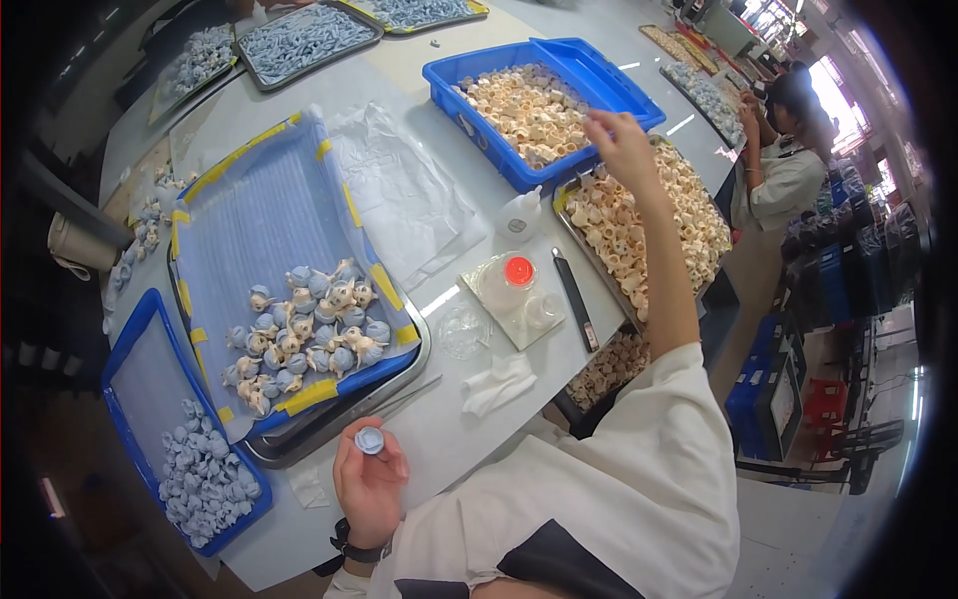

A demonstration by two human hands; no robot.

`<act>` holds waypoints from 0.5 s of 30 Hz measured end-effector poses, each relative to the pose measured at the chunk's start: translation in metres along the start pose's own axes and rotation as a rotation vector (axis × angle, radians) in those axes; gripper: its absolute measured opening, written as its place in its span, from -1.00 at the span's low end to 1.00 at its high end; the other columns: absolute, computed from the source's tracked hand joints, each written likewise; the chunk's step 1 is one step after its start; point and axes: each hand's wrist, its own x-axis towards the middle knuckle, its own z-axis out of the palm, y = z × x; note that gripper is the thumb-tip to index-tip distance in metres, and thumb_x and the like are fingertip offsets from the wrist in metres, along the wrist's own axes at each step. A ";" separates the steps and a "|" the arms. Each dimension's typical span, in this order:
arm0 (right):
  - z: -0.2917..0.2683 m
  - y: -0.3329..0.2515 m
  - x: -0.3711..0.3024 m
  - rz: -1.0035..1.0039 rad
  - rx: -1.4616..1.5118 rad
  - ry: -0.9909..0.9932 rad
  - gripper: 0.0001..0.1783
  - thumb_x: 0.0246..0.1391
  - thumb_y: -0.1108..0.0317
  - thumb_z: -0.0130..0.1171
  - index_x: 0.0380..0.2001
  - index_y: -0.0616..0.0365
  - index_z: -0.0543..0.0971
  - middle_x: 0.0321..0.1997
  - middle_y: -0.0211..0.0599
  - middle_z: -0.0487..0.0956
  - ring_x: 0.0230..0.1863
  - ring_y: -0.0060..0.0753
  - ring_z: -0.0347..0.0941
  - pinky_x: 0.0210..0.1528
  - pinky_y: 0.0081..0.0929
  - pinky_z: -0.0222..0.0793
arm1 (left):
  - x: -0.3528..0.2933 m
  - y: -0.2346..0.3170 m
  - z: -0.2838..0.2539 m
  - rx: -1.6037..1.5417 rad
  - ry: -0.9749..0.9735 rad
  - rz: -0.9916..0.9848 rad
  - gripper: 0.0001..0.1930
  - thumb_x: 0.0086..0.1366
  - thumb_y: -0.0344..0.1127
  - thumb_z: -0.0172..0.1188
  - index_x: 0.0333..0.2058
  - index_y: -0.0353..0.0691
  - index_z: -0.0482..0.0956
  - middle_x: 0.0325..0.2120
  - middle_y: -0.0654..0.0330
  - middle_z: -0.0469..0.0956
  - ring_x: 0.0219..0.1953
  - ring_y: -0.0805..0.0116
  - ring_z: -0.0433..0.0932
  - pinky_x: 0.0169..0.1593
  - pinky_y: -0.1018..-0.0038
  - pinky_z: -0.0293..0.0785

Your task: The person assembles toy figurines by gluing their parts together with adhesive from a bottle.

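Note:
My left hand [371, 481] is closed around a small blue-grey cup-shaped part [369, 440], its round hollow end facing up. My right hand [625, 150] is raised over the right side of a blue plastic bin [481, 146] filled with small cream-coloured hollow parts [529, 108]. Its fingers are bent together; whatever is between them, if anything, is too small to make out. Left of centre, a cloth-lined tray [264, 205] edged with yellow tape holds a group of joined cream and blue-grey figure heads [299, 329].
A blue tray [261, 499] of blue-grey parts [205, 474] stands at the left. Nearby are a white squeeze bottle [518, 216], a red-capped jar [517, 272], a black-handled tool [576, 299] and crumpled tissue [499, 384]. Cream parts [689, 215] fill a right-hand tray. A co-worker [783, 170] sits at far right.

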 end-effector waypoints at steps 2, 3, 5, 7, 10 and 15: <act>0.013 0.015 0.012 -0.184 -0.430 -0.074 -0.73 -0.06 0.26 0.11 -0.36 0.25 0.54 -0.33 -0.10 0.51 -0.43 -0.24 0.45 -0.33 -0.44 0.36 | -0.001 0.001 0.001 0.021 0.000 -0.025 -0.66 0.25 -0.18 -0.18 -0.14 -0.34 0.28 -0.53 0.15 0.40 -0.58 0.45 0.35 -0.54 0.60 0.25; 0.015 0.016 0.017 -0.142 -0.415 -0.198 -0.72 -0.08 0.22 0.13 -0.39 0.24 0.54 -0.37 -0.08 0.52 -0.42 -0.18 0.45 -0.32 -0.40 0.36 | -0.001 0.001 0.001 0.015 0.003 -0.008 -0.66 0.25 -0.18 -0.18 -0.14 -0.34 0.28 -0.53 0.15 0.40 -0.58 0.45 0.35 -0.54 0.60 0.25; 0.014 0.017 0.029 -0.114 -0.402 -0.316 -0.71 -0.10 0.19 0.15 -0.42 0.23 0.54 -0.41 -0.06 0.52 -0.40 -0.11 0.45 -0.31 -0.37 0.35 | -0.001 0.002 0.001 0.008 -0.027 -0.017 -0.67 0.24 -0.20 -0.17 -0.15 -0.34 0.29 -0.51 0.14 0.41 -0.57 0.45 0.35 -0.52 0.59 0.27; 0.009 0.012 0.037 0.046 -0.248 -0.523 -0.72 -0.16 0.20 0.19 -0.47 0.21 0.51 -0.48 -0.10 0.52 -0.40 -0.17 0.46 -0.33 -0.40 0.34 | -0.004 0.002 -0.002 -0.004 -0.029 -0.007 -0.67 0.24 -0.20 -0.16 -0.15 -0.34 0.29 -0.51 0.14 0.41 -0.57 0.44 0.36 -0.51 0.58 0.27; 0.009 0.003 0.034 0.034 -0.124 -0.476 -0.73 -0.22 0.27 0.24 -0.49 0.23 0.46 -0.51 -0.19 0.51 -0.42 -0.35 0.45 -0.37 -0.47 0.34 | -0.006 0.002 -0.004 -0.018 -0.026 -0.005 -0.66 0.23 -0.20 -0.15 -0.15 -0.35 0.28 -0.52 0.14 0.41 -0.56 0.44 0.36 -0.50 0.58 0.28; -0.006 0.014 0.016 -0.021 0.048 -0.056 -0.69 -0.16 0.41 0.18 -0.27 0.26 0.49 -0.49 -0.28 0.50 -0.45 -0.51 0.42 -0.36 -0.58 0.37 | -0.004 0.002 -0.004 -0.050 -0.051 -0.008 -0.66 0.22 -0.21 -0.12 -0.13 -0.34 0.28 -0.49 0.12 0.42 -0.55 0.43 0.36 -0.48 0.57 0.29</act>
